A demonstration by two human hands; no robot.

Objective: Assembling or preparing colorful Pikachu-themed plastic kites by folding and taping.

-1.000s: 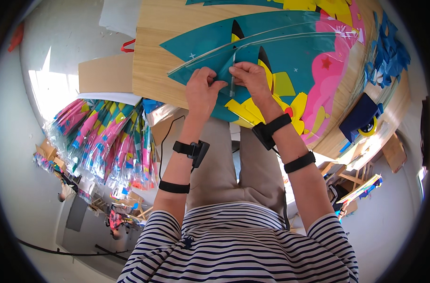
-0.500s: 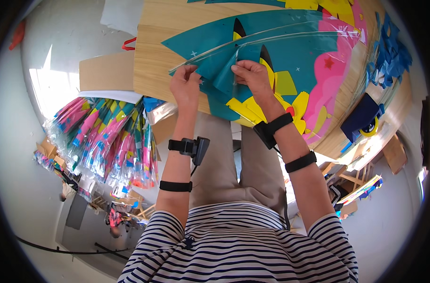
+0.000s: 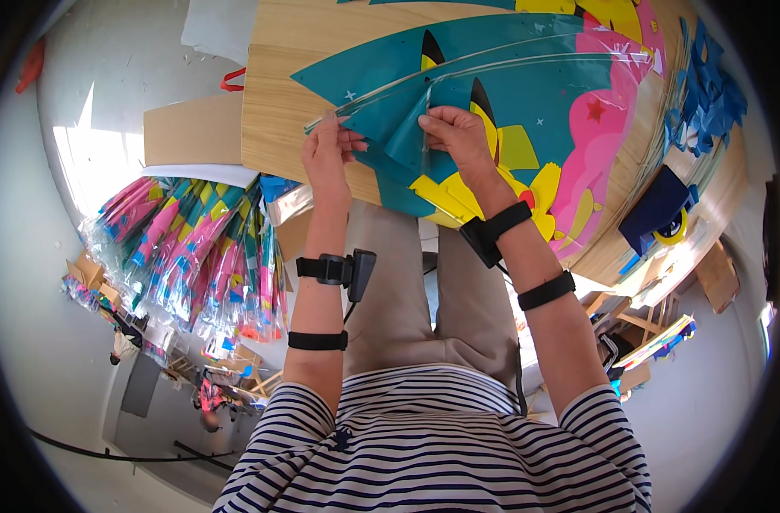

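Observation:
A teal kite sail [image 3: 526, 94] with pink and yellow printed parts lies across the table, its near-left part folded up. My right hand [image 3: 460, 137] pinches the raised fold between thumb and fingers. Thin clear rods [image 3: 484, 61] run lengthwise over the sail, and their left ends come together by my left hand [image 3: 328, 158]. That hand is at the sail's left corner, its fingers apart and one fingertip against the rod ends. Whether it also touches the cloth is hard to see. A yellow printed flap [image 3: 445, 198] hangs at the near edge.
Plastic-wrapped colourful bundles [image 3: 197, 248] stand at the left beside a cardboard box [image 3: 193, 128]. Blue strips [image 3: 710, 85] and a dark blue piece with a yellow ring [image 3: 659, 214] lie at the table's right. More printed sheets [image 3: 548, 5] rest at the far edge.
My left hand has shifted slightly left and its fingers have spread from a pinch. The right hand keeps its pinch on the fold, nearly unmoved.

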